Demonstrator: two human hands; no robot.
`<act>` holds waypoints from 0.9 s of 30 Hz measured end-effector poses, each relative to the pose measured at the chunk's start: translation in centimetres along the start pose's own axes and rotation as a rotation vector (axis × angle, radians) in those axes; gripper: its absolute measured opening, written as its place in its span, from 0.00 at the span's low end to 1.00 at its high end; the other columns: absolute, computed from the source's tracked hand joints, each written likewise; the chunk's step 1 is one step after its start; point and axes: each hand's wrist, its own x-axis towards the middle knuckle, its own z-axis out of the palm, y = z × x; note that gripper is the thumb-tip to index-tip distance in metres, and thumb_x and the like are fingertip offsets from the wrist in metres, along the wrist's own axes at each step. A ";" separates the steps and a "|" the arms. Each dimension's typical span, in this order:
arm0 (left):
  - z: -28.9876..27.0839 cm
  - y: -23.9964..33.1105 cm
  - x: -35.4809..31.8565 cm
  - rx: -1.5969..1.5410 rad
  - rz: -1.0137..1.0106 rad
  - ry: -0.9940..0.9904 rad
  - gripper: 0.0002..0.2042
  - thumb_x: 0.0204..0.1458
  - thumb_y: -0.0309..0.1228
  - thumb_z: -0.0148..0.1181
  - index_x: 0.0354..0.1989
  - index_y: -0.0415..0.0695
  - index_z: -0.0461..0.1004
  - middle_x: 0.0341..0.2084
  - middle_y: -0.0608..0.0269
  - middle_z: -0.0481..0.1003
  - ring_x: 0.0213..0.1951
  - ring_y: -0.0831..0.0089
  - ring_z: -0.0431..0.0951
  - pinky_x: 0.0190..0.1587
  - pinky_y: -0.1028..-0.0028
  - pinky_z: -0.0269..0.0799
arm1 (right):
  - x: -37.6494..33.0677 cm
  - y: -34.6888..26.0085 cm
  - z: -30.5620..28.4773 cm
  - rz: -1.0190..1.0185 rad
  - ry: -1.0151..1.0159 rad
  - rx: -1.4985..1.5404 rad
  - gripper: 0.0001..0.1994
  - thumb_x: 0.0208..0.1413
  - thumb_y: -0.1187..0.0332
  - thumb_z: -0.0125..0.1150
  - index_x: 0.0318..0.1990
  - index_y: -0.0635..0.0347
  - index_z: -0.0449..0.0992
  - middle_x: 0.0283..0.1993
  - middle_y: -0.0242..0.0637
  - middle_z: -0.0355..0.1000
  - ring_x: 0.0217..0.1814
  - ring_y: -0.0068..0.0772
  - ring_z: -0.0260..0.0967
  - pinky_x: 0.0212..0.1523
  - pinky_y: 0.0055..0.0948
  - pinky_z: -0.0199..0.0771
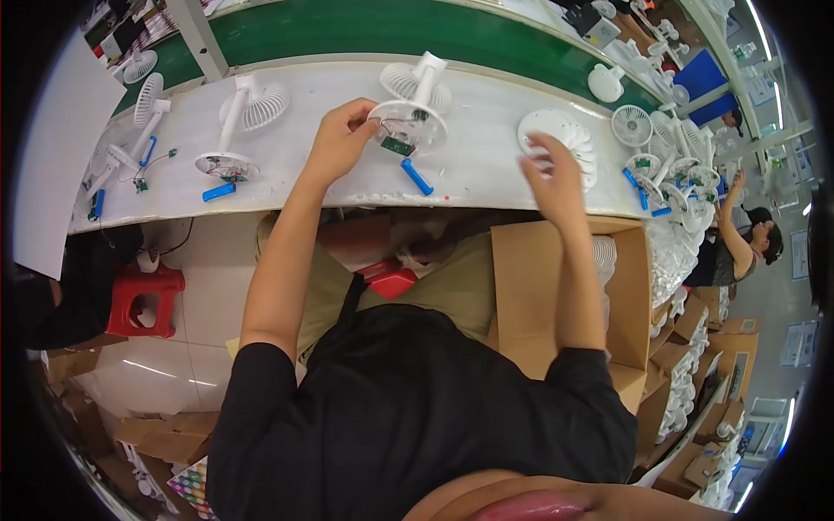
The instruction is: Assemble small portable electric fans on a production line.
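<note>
On the white worktable (321, 82), my left hand (341, 139) is closed on the rim of a white desk fan's base (430, 130). The fan lies with its round base toward me, its hollow underside showing a green circuit board (398, 145) and thin wires. A blue cylindrical battery (417, 176) rests just below that base. To the right, my right hand (556, 174) hovers at the near edge of a group of overlapping white round discs (543, 126). Its fingers are slightly blurred, with the thumb apart, and nothing shows between them.
Another fan (228, 161) with a blue battery lies to the left. More opened fans (682, 174) crowd the table's right end. Below the table edge stands an open cardboard box (530, 286) holding white parts. A green conveyor belt (347, 33) runs behind; a person (738, 243) is at far right.
</note>
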 end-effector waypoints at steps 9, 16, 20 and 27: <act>6.3 9.0 -3.7 -0.148 0.083 0.552 0.05 0.54 0.23 0.56 0.37 0.37 0.74 0.40 0.57 0.76 0.36 0.73 0.74 0.39 0.76 0.70 | 1.1 -6.7 8.6 -0.100 0.015 0.623 0.16 0.58 0.68 0.59 0.51 0.63 0.69 0.49 0.42 0.69 0.38 0.29 0.67 0.38 0.28 0.70; 5.2 7.7 -7.7 0.111 0.156 0.544 0.06 0.50 0.23 0.60 0.36 0.38 0.74 0.46 0.52 0.73 0.42 0.65 0.74 0.41 0.72 0.71 | -2.5 -10.3 13.6 -0.150 0.313 0.609 0.12 0.57 0.68 0.60 0.45 0.64 0.72 0.46 0.41 0.69 0.35 0.28 0.65 0.35 0.27 0.69; 5.2 9.3 -6.9 0.216 0.137 0.562 0.07 0.48 0.23 0.62 0.35 0.38 0.74 0.47 0.51 0.73 0.45 0.62 0.73 0.44 0.70 0.71 | -1.9 -12.7 12.3 -0.154 0.381 0.737 0.12 0.55 0.69 0.61 0.45 0.63 0.73 0.48 0.41 0.68 0.40 0.31 0.65 0.40 0.28 0.68; 6.0 7.5 -6.6 0.013 0.278 0.528 0.08 0.46 0.24 0.63 0.35 0.39 0.74 0.48 0.52 0.72 0.46 0.60 0.73 0.49 0.68 0.68 | -1.1 -14.2 9.3 -0.539 0.365 0.088 0.11 0.49 0.72 0.63 0.42 0.58 0.78 0.55 0.41 0.64 0.56 0.42 0.58 0.53 0.33 0.62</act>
